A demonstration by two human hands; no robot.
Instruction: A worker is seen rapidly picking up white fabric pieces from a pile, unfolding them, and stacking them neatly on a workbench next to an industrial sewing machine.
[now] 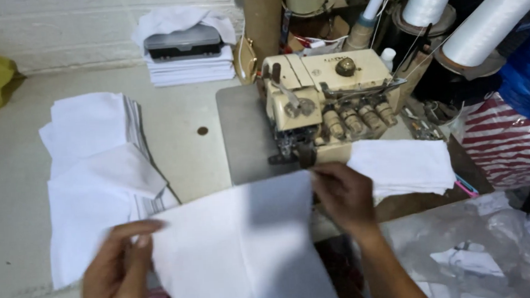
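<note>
A white fabric piece point(246, 247) is spread in front of me over the table's near edge. My left hand point(117, 271) pinches its left corner. At the cloth's upper right corner my right hand point(343, 193) grips the edge, just below the presser foot of a cream overlock sewing machine point(323, 100). The cloth's top edge lies on the grey machine plate point(243, 138).
A stack of white cut pieces point(97, 170) lies at the left, a smaller pile point(402, 166) right of the machine, another stack with a dark box point(184, 50) at the back. White thread cones point(488, 22) stand at the right, clear plastic point(475, 241) at the lower right.
</note>
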